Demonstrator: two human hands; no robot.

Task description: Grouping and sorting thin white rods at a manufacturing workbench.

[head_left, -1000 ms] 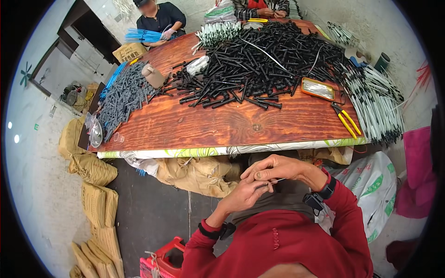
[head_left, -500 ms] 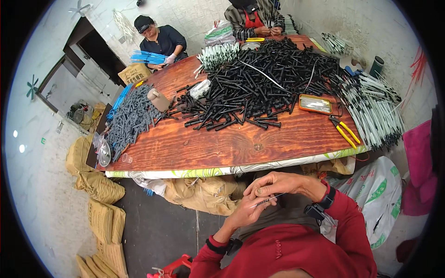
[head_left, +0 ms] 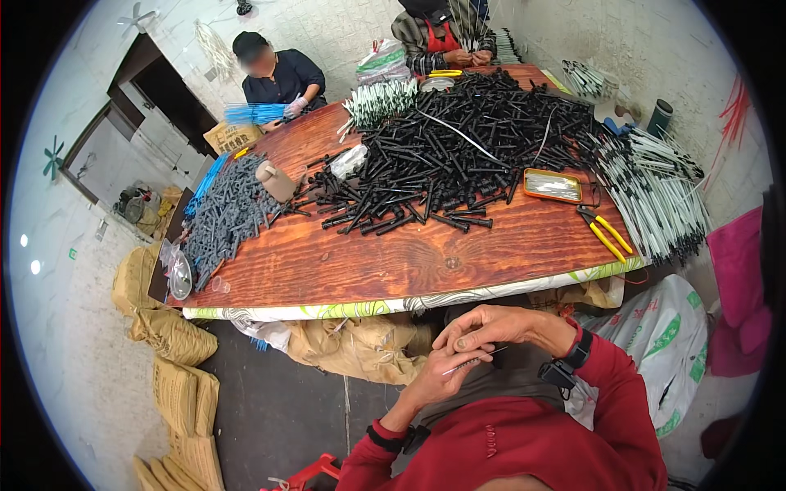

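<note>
Both hands are together in front of my lap, just off the near edge of the table. My left hand (head_left: pixel 434 378) has its fingers closed around a thin pale rod (head_left: pixel 460 366) with a darker stretch in its middle. Over it my right hand (head_left: pixel 494 325) bends down, thumb and fingers pressed together at the rod, its far end poking out beyond them. My fingers hide part of the rod, so its exact kind cannot be made out.
On the wooden table (head_left: pixel 368 266) lie heaps of black plastic tubes (head_left: pixel 458 155) and grey pieces (head_left: pixel 233 200). A tin of thin metal pins (head_left: pixel 553 186), yellow-handled pliers (head_left: pixel 604 233) and white rods (head_left: pixel 651 196) are at right. Two people sit across; sacks (head_left: pixel 176 385) stand at left.
The view has shifted slightly. My hands stay together on the rod, with only small finger movement. The person at far left has lowered the blue bundle a little.
</note>
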